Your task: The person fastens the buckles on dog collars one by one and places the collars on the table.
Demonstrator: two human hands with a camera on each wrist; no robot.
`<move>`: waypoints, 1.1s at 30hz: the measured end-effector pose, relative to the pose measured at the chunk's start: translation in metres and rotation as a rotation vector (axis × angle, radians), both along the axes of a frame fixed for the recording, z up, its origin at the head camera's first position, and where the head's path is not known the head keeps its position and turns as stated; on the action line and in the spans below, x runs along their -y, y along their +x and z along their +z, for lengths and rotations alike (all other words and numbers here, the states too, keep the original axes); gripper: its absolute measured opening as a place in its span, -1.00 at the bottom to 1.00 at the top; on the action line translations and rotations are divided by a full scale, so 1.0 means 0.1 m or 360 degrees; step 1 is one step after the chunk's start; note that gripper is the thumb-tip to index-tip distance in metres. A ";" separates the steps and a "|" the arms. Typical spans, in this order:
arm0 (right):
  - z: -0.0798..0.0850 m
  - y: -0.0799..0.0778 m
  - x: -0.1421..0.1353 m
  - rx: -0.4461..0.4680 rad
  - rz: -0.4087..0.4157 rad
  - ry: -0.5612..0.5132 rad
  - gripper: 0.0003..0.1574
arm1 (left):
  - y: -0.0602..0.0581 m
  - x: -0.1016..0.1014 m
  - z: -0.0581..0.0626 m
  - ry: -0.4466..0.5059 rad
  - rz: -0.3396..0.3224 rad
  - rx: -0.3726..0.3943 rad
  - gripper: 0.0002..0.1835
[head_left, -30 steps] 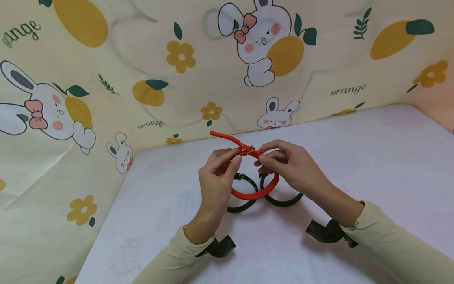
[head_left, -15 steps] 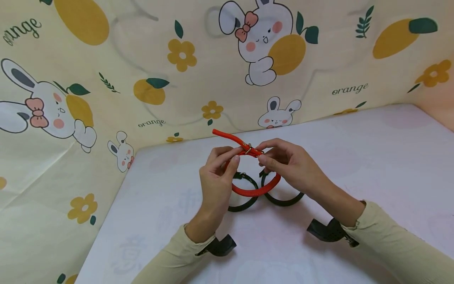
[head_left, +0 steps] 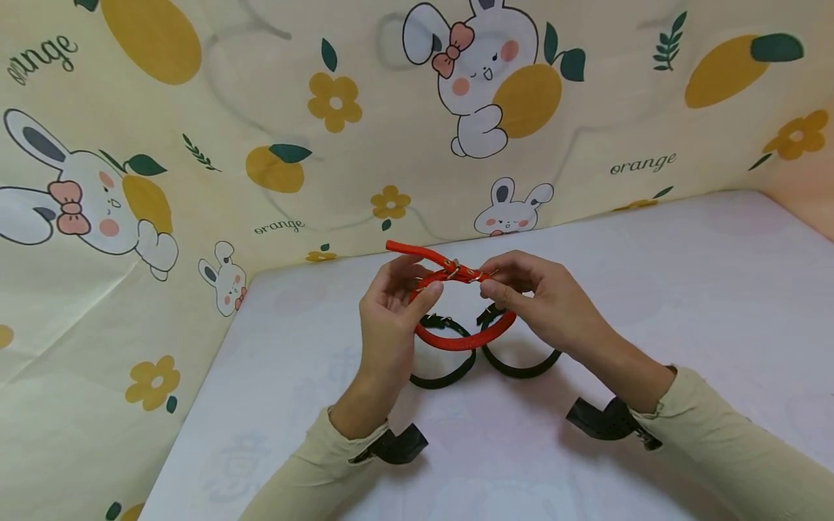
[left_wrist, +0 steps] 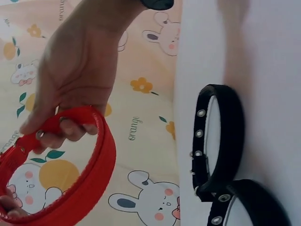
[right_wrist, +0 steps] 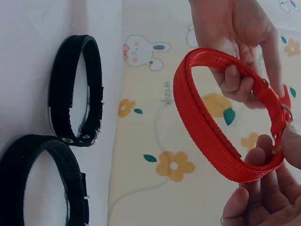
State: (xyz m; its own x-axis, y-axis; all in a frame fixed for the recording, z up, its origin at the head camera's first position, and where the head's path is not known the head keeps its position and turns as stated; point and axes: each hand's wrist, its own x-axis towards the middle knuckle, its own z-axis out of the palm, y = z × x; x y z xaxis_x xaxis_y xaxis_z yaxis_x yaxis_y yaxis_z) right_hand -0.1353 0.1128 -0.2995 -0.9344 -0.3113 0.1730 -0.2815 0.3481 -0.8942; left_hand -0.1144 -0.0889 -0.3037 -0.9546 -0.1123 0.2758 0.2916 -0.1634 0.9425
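A red pet collar (head_left: 465,341), formed into a ring, is held up between the two hands in the head view. Its strap runs through a metal buckle (head_left: 454,270), and the loose strap end (head_left: 402,247) sticks out to the left. My left hand (head_left: 388,315) holds the ring's left side, thumb in front and fingers behind. Beside the buckle, my right hand (head_left: 544,298) pinches the strap between thumb and fingers. In the right wrist view, eyelets and metal fittings show along the red collar (right_wrist: 202,127), with the left hand (right_wrist: 235,28) at the top.
Two black collars stand ring-shaped on the white table (head_left: 300,362) behind and below the red one: a left black collar (head_left: 443,381) and a right black collar (head_left: 521,373). A patterned cloth backdrop (head_left: 260,94) rises behind and to the left.
My left hand has shifted slightly left, and its fingers have come away from beside the buckle. The red collar's lower front has risen a little. My right hand keeps its pinch.
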 end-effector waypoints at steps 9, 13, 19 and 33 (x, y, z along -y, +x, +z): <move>0.03 0.00 -0.02 -0.0012 -0.0034 0.0013 -0.69 | -0.01 0.03 0.04 0.0079 -0.0042 0.0044 -0.54; 0.05 0.01 -0.02 -0.0014 -0.0053 0.0049 -0.72 | -0.03 0.04 0.05 0.0063 -0.0024 0.0013 -0.52; 0.06 0.00 -0.04 -0.0047 -0.0064 0.0077 -0.73 | -0.04 0.05 0.06 0.0044 -0.0052 -0.0014 -0.51; 0.09 -0.01 -0.06 -0.0069 -0.0033 0.0109 -0.75 | -0.03 0.11 0.08 0.0375 -0.0168 0.0042 -0.77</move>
